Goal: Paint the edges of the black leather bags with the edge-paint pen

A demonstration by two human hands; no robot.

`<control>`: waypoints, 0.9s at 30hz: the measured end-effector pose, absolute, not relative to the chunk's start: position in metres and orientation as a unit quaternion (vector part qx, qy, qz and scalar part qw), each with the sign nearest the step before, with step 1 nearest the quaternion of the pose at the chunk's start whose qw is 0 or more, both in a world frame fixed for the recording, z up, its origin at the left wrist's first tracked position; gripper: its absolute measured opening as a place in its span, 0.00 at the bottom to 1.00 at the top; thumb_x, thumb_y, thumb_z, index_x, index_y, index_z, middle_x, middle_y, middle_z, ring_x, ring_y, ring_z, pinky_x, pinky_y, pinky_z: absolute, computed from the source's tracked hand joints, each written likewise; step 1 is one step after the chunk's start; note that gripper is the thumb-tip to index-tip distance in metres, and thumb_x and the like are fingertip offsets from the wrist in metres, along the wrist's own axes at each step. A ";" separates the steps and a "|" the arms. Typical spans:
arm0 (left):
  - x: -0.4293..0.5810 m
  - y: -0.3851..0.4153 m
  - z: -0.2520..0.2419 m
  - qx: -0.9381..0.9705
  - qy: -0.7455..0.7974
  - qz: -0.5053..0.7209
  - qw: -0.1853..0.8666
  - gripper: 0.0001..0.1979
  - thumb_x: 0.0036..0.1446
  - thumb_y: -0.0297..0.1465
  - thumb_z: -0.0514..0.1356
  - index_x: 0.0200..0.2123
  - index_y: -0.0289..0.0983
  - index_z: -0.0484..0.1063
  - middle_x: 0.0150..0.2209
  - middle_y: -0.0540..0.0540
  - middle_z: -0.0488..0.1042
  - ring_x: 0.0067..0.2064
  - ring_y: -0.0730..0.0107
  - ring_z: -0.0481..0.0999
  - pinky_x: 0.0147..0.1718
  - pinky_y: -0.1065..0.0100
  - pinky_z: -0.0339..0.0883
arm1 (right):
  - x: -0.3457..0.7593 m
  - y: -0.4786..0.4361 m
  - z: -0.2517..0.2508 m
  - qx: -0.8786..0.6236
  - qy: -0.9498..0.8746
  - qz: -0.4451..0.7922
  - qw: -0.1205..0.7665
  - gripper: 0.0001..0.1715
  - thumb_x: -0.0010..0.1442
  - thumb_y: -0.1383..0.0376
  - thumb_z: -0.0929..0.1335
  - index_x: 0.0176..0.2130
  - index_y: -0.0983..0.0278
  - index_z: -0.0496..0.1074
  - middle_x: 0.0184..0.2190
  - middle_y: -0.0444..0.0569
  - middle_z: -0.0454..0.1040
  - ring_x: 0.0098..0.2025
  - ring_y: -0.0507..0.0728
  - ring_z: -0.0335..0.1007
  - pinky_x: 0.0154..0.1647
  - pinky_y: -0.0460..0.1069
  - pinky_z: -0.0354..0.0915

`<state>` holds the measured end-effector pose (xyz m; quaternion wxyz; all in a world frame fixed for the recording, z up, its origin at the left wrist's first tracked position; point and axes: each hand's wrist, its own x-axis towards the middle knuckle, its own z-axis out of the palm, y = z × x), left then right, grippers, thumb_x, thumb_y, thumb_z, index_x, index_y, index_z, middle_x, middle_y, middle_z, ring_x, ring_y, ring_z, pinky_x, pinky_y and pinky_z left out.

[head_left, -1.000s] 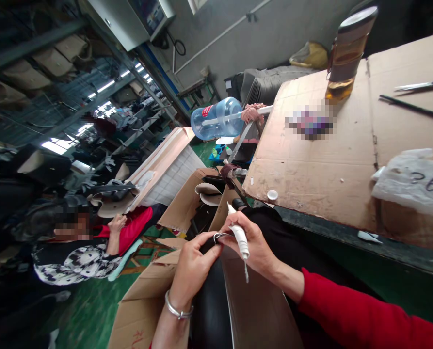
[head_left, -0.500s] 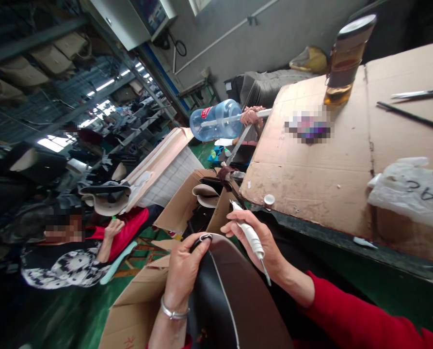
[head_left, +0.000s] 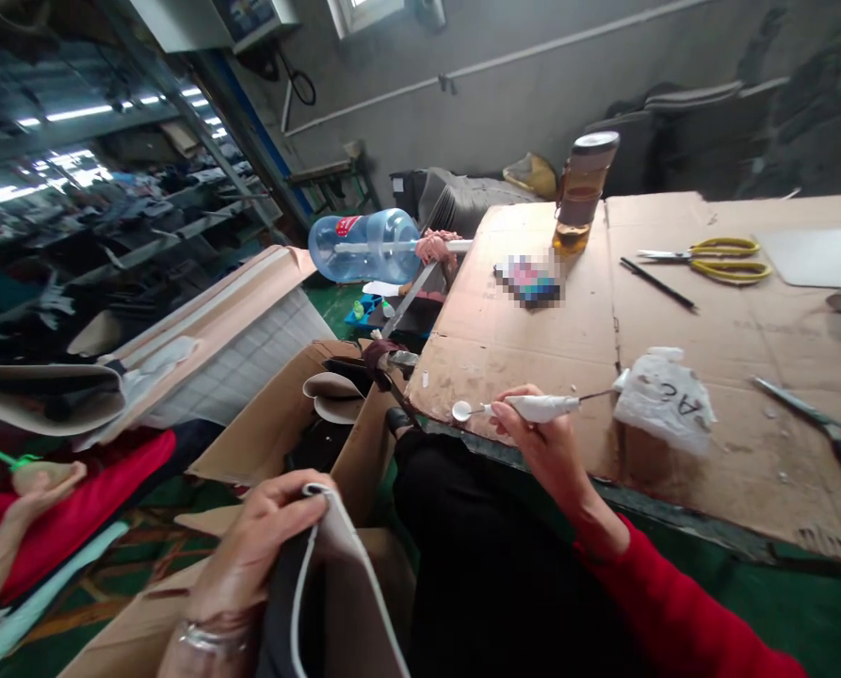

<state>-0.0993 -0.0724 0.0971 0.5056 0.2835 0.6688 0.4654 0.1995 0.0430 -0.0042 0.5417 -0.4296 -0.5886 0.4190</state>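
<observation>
My right hand is closed around a slim white-wrapped tool with a thin metal rod at its back end. The tool's fine tip reaches to a small round white cap at the table's near corner; whether it touches inside cannot be made out. Down at the left, my left hand pinches the top edge of a dark leather-like piece with a pale edge, folded over on itself. Its lower part runs out of view.
On the cardboard-covered table are yellow-handled scissors, a black pen, a bottle, a plastic-wrapped block and dark shears. An open carton stands below. A co-worker's hand is at the left.
My right hand has moved from beside the leather-like piece to the table, bringing the tool's tip to the white cap. My left hand and the piece sit lower left. The view has turned right.
</observation>
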 end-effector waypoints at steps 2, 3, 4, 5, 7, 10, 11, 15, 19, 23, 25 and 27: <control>-0.064 -0.053 0.091 0.321 0.639 0.379 0.587 0.17 0.44 0.40 0.75 0.31 0.34 0.81 0.24 0.46 0.77 0.24 0.70 0.73 0.23 0.74 0.65 | 0.196 0.046 -0.008 -0.434 -0.632 0.375 0.522 0.16 0.68 0.54 0.70 0.35 0.63 0.76 0.34 0.47 0.77 0.31 0.54 0.74 0.32 0.47 0.66; -0.049 -0.042 0.085 0.342 0.628 0.365 0.595 0.16 0.45 0.39 0.75 0.33 0.33 0.82 0.26 0.45 0.79 0.26 0.69 0.75 0.24 0.74 0.66 | 0.195 0.048 -0.010 -0.439 -0.648 0.353 0.513 0.16 0.69 0.54 0.70 0.35 0.63 0.76 0.34 0.47 0.77 0.31 0.54 0.74 0.33 0.48 0.66; -0.036 -0.033 0.076 0.355 0.623 0.366 0.593 0.16 0.45 0.39 0.75 0.33 0.33 0.82 0.28 0.44 0.80 0.27 0.69 0.75 0.26 0.74 0.67 | 0.193 0.049 -0.011 -0.446 -0.659 0.335 0.506 0.16 0.69 0.54 0.70 0.36 0.63 0.76 0.34 0.47 0.78 0.32 0.54 0.74 0.34 0.48 0.65; -0.026 -0.025 0.066 0.351 0.622 0.375 0.591 0.16 0.45 0.39 0.75 0.33 0.33 0.82 0.28 0.44 0.80 0.27 0.70 0.75 0.26 0.74 0.67 | 0.192 0.051 -0.012 -0.451 -0.665 0.322 0.500 0.16 0.69 0.54 0.69 0.37 0.62 0.77 0.34 0.47 0.78 0.32 0.54 0.74 0.34 0.48 0.65; -0.012 -0.013 0.042 0.315 0.620 0.400 0.597 0.15 0.44 0.37 0.75 0.31 0.33 0.82 0.27 0.45 0.80 0.27 0.70 0.75 0.27 0.73 0.67 | 0.191 0.055 -0.015 -0.460 -0.667 0.314 0.496 0.15 0.69 0.54 0.70 0.38 0.62 0.76 0.33 0.46 0.78 0.31 0.54 0.73 0.34 0.48 0.64; -0.004 -0.008 0.014 0.279 0.621 0.424 0.598 0.14 0.42 0.35 0.75 0.31 0.33 0.83 0.27 0.46 0.79 0.26 0.71 0.74 0.27 0.73 0.67 | 0.192 0.059 -0.017 -0.460 -0.665 0.328 0.488 0.14 0.68 0.54 0.71 0.39 0.62 0.76 0.31 0.44 0.77 0.29 0.53 0.71 0.31 0.47 0.64; -0.003 -0.008 0.009 0.278 0.625 0.429 0.590 0.13 0.42 0.35 0.75 0.32 0.33 0.83 0.27 0.46 0.80 0.27 0.71 0.74 0.28 0.73 0.67 | 0.192 0.059 -0.017 -0.458 -0.667 0.333 0.485 0.13 0.68 0.54 0.71 0.39 0.62 0.75 0.30 0.44 0.77 0.28 0.53 0.71 0.31 0.47 0.64; 0.002 -0.008 0.005 0.293 0.635 0.432 0.569 0.11 0.46 0.35 0.73 0.32 0.35 0.83 0.28 0.48 0.79 0.28 0.72 0.73 0.29 0.73 0.66 | 0.192 0.057 -0.017 -0.453 -0.673 0.344 0.472 0.12 0.68 0.55 0.70 0.39 0.61 0.75 0.31 0.43 0.78 0.29 0.53 0.73 0.32 0.46 0.64; 0.005 -0.001 0.008 0.318 0.641 0.395 0.576 0.10 0.47 0.35 0.71 0.32 0.35 0.83 0.27 0.49 0.78 0.28 0.72 0.72 0.29 0.73 0.65 | 0.192 0.056 -0.016 -0.453 -0.679 0.354 0.458 0.11 0.68 0.56 0.71 0.42 0.61 0.75 0.33 0.44 0.79 0.31 0.53 0.75 0.33 0.46 0.66; 0.004 0.007 0.006 0.343 0.643 0.370 0.576 0.09 0.48 0.34 0.70 0.32 0.35 0.83 0.29 0.48 0.80 0.31 0.69 0.73 0.33 0.71 0.66 | 0.192 0.058 -0.015 -0.435 -0.691 0.354 0.457 0.09 0.68 0.57 0.72 0.42 0.60 0.75 0.35 0.44 0.80 0.33 0.54 0.77 0.35 0.46 0.67; 0.003 0.010 0.004 0.365 0.643 0.364 0.567 0.09 0.49 0.35 0.70 0.32 0.36 0.83 0.31 0.47 0.81 0.33 0.68 0.74 0.36 0.70 0.67 | 0.192 0.059 -0.015 -0.430 -0.697 0.349 0.457 0.07 0.68 0.59 0.72 0.42 0.60 0.75 0.35 0.44 0.81 0.34 0.54 0.78 0.36 0.47 0.68; 0.002 0.012 0.003 0.379 0.639 0.357 0.566 0.08 0.50 0.35 0.70 0.32 0.36 0.83 0.32 0.46 0.81 0.35 0.66 0.75 0.38 0.70 0.67 | 0.192 0.059 -0.016 -0.426 -0.707 0.338 0.453 0.07 0.67 0.59 0.72 0.43 0.59 0.75 0.35 0.44 0.81 0.35 0.54 0.78 0.36 0.47 0.68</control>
